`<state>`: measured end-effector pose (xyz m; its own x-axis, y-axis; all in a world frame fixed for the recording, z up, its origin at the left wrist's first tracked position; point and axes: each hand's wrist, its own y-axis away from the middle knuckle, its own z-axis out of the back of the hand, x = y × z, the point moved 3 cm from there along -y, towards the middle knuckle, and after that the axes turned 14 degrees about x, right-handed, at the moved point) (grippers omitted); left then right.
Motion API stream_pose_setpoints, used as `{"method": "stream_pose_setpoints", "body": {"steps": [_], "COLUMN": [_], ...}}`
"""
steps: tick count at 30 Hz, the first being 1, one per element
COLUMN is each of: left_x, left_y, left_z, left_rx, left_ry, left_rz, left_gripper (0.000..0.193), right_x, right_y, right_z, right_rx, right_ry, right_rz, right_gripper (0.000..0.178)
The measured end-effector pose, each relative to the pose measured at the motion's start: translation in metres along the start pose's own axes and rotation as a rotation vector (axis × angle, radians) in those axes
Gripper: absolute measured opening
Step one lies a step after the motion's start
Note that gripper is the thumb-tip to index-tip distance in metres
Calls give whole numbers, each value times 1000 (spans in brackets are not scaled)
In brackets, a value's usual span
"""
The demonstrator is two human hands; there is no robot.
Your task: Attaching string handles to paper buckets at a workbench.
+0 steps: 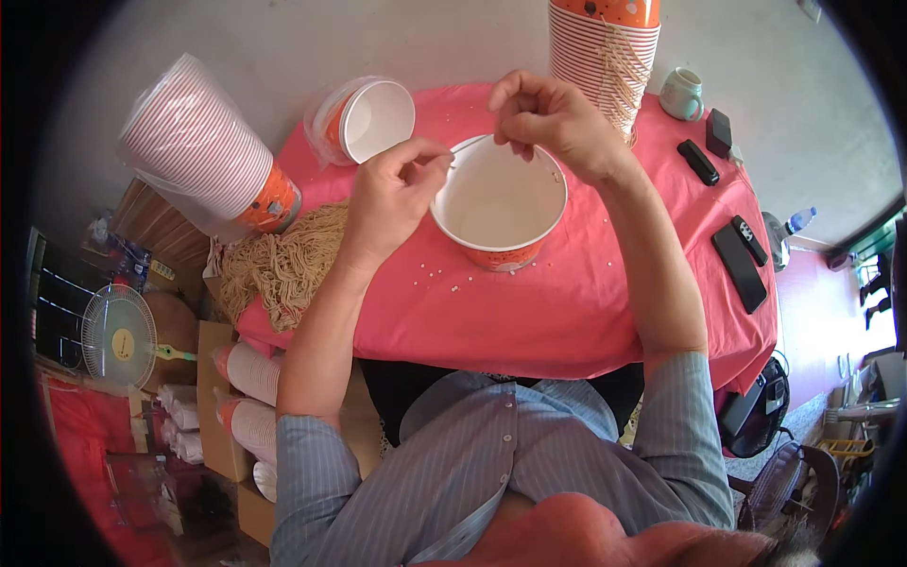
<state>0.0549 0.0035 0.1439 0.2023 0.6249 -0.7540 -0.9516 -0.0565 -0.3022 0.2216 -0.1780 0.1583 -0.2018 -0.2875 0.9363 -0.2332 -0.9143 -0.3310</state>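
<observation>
— What are your hands doing right now?

— My left hand (397, 184) and my right hand (548, 118) are both pinched narrow on the ends of a thin pale string (470, 145), stretched between them just above the far rim of a white paper bowl (498, 203) with an orange base.

— And where does that bowl sit?

— Middle of the frame, upright on the pink tablecloth (567, 302), with tiny pale beads (439, 274) scattered to its lower left.

— What lies around it?

— Just left of my left wrist, a heap of tan string bundles (283, 260). Above it, a second bowl in a plastic sleeve (368, 118), tipped on its side. At upper left, a bagged stack of bowls (203, 142); at top centre, another tall stack (605, 47) with strings hanging off it. At the right edge of the cloth, a pale green mug (682, 93) and several black remotes (737, 265).
</observation>
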Motion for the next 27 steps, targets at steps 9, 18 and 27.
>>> {"method": "stream_pose_setpoints", "body": {"steps": [9,18,27], "left_x": [78,69,73], "left_y": [42,38,43], "left_z": [-13,-25,-25], "left_rx": [-159,-145,-153], "left_ry": [490,783,644], "left_rz": [120,41,16], "left_gripper": [13,14,13], "right_x": [-1,-23,-23], "right_y": [4,-5,-11], "right_z": [24,-62,-58], "right_rx": [-46,102,125], "right_ry": [-236,843,390], "right_rz": [12,-127,-152], "right_gripper": [13,40,28]}}
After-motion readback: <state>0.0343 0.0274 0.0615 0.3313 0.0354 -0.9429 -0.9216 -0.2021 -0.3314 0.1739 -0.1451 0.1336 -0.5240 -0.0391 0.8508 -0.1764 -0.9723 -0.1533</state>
